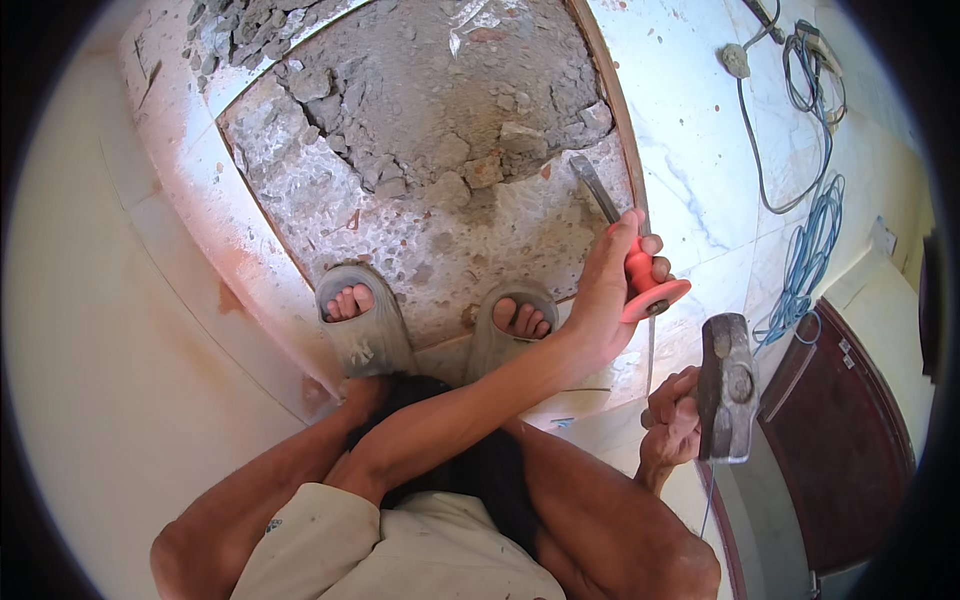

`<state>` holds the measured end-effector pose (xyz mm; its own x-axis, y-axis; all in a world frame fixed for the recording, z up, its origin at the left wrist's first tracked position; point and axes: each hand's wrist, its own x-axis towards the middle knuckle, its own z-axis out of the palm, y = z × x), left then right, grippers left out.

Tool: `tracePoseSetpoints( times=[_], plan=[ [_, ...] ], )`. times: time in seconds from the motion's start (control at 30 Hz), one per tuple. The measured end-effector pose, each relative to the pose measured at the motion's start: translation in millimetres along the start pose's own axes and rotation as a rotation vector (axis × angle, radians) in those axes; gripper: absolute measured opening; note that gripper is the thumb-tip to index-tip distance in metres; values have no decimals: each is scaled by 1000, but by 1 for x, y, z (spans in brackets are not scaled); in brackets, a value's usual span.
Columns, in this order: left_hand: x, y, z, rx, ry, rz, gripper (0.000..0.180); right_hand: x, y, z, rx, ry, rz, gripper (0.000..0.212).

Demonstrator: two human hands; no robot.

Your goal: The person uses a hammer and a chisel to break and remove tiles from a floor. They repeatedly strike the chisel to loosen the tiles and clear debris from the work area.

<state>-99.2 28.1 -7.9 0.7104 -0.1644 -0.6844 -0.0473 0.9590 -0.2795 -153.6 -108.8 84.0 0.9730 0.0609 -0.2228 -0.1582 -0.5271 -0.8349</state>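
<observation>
My left hand (602, 290) reaches across to the right and is wrapped round the red grip of a chisel (597, 188). The grip ends in a round red guard, facing back toward me. The flat metal tip points away from me, at the speckled floor (345, 215) beside the broken edge; whether it touches cannot be made out. My right hand (672, 418) is closed round the handle of a hammer (727, 388), whose worn steel head is raised to the right of the chisel and nearer to me. Most of the hammer's handle is hidden.
Loose grey rubble (450, 110) fills the far part of the patch, with more rubble (245, 35) at the far left. Pale marble tiles (690, 120) border it. A black cable (745, 120) and a coiled blue cord (808, 255) lie right. My sandals (370, 335) stand on the near edge.
</observation>
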Motion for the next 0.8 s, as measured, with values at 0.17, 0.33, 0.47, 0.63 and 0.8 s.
tracePoseSetpoints(
  times=[0.17, 0.33, 0.47, 0.63, 0.8],
  plan=[
    [0, -11, -4, -120, -58, -28, 21, -22, 15, -11, 27, 84, 122, 54],
    [6, -15, -2, -31, 27, 33, 17, 8, 6, -71, -61, -352, -178, 49],
    [12, -15, 11, -156, 8, 36, 14, 16, -26, -79, 144, -391, -466, 40],
    [24, -15, 17, -88, 62, 30, 20, 14, 0, -13, -348, -174, 180, 38],
    [45, -7, 8, -134, 55, 97, 20, 12, -67, -32, 165, 83, -2, 47]
  ],
)
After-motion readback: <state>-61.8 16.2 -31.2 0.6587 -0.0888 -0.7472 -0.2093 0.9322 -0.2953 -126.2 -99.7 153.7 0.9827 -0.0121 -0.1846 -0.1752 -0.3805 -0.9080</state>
